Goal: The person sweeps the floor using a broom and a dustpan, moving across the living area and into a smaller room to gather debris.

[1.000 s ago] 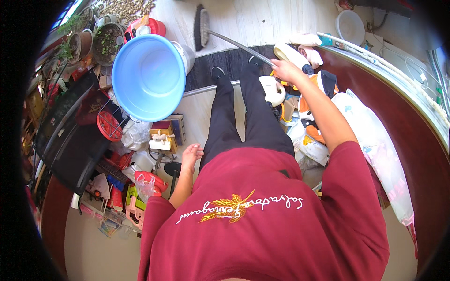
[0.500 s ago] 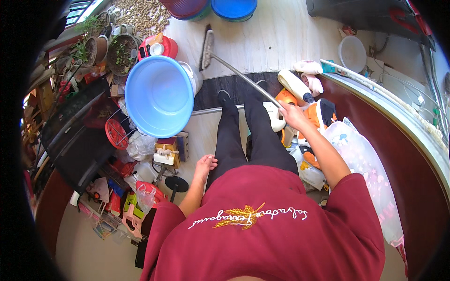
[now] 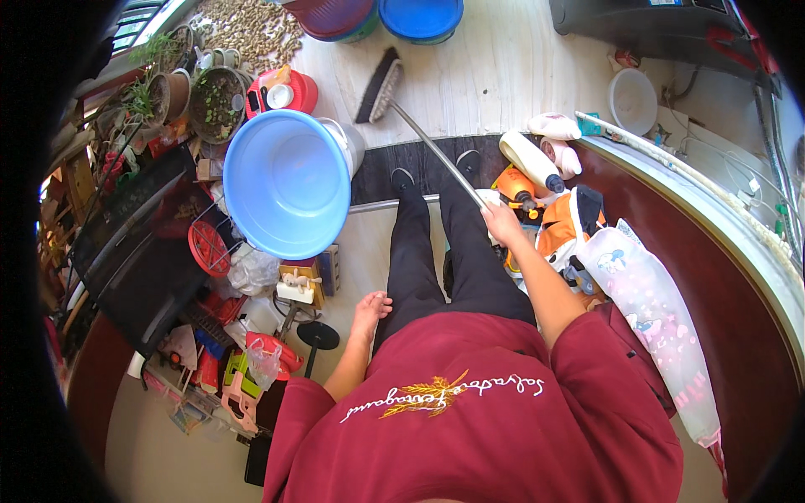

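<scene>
My right hand [image 3: 503,225] is wrapped round the upper end of a long metal-handled broom [image 3: 436,151]. The handle runs away from me to the upper left. Its brush head [image 3: 380,86], with dark and pale bristles, lies on the pale floor past the dark threshold strip, tilted to one side. Beside my left thigh hangs my left hand [image 3: 370,313], loosely open with the fingers slightly bent and nothing in it. Between the broom and the clutter at left is a large blue basin [image 3: 287,184], resting on a white bucket [image 3: 344,142].
Blue-lidded tubs [image 3: 419,18] and spread-out peanuts [image 3: 251,29] lie at the far side. Potted plants [image 3: 220,105] and a red tub [image 3: 293,88] crowd the left. Bottles [image 3: 528,159], an orange sprayer [image 3: 516,186] and a patterned plastic cover [image 3: 650,293] line the right wall.
The broom head has swung and turned slightly to the right on the floor. My right hand has drawn a little left and nearer my body, still gripping the handle. My left hand barely moves.
</scene>
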Tool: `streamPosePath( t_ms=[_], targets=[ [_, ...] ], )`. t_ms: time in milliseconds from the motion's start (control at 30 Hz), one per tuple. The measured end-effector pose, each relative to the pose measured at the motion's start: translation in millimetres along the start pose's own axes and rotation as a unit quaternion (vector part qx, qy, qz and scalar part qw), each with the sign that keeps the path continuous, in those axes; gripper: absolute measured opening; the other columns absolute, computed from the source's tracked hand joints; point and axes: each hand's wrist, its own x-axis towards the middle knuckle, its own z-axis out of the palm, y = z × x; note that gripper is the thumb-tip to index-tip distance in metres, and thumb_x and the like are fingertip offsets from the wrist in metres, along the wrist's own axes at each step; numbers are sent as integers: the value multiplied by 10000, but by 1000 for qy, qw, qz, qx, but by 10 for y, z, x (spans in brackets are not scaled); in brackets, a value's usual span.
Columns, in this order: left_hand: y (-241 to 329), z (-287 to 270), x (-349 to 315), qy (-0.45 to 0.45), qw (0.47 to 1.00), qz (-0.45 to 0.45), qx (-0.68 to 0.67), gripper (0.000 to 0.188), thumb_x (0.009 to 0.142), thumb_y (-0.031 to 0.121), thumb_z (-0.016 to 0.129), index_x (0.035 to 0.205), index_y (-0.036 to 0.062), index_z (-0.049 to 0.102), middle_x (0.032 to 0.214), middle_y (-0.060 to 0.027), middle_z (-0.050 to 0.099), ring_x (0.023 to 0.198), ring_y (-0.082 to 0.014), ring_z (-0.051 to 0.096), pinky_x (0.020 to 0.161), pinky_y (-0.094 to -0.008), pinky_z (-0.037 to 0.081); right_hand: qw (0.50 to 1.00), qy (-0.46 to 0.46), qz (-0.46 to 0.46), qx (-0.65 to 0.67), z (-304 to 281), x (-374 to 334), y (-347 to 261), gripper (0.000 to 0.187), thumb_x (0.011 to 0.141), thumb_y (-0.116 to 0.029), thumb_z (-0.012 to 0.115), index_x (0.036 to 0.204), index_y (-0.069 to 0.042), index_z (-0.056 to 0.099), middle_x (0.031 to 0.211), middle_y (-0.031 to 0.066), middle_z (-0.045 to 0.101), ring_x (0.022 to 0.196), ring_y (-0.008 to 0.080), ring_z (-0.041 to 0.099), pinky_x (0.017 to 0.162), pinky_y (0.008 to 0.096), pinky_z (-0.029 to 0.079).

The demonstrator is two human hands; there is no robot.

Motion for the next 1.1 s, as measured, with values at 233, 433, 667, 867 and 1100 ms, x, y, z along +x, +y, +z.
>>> streamPosePath(
  t_ms=[233,433,667,867,1100],
  targets=[
    [97,-17,47,-22,1000,8,6,242,844,208,428,985,28,507,818,-55,581,659,-111,538,617,-232,427,999,7,39,34,-328,-689,-214,333,812,-295,429,1105,-146,483,887,230,549,852,370,527,726,428,412],
    [65,-118,75,-18,1000,13,-6,226,846,198,427,975,34,514,812,-53,582,650,-109,541,605,-230,428,958,-91,146,231,-383,5,-878,382,841,-295,397,1196,-158,420,624,67,540,407,135,472,379,261,410],
    [-36,-203,87,-10,1000,-1,-8,219,845,197,432,966,36,519,807,-50,585,644,-106,543,594,-223,428,847,-153,260,437,-17,-723,-758,381,873,-304,372,1229,-170,347,538,-15,385,361,63,343,299,198,306],
    [-78,-165,130,-23,999,16,-18,230,844,206,429,969,33,513,817,-53,581,650,-107,537,606,-226,426,859,-151,254,419,-314,-1211,-771,320,879,-286,365,1156,-130,405,524,-10,379,347,63,340,291,197,303],
    [-185,-186,154,-26,999,19,-28,241,841,214,430,974,29,509,813,-54,580,652,-111,536,610,-228,425,880,-107,207,414,20,-502,-992,308,875,-302,353,1097,-104,434,531,-6,400,369,62,361,311,199,323]
  ],
)
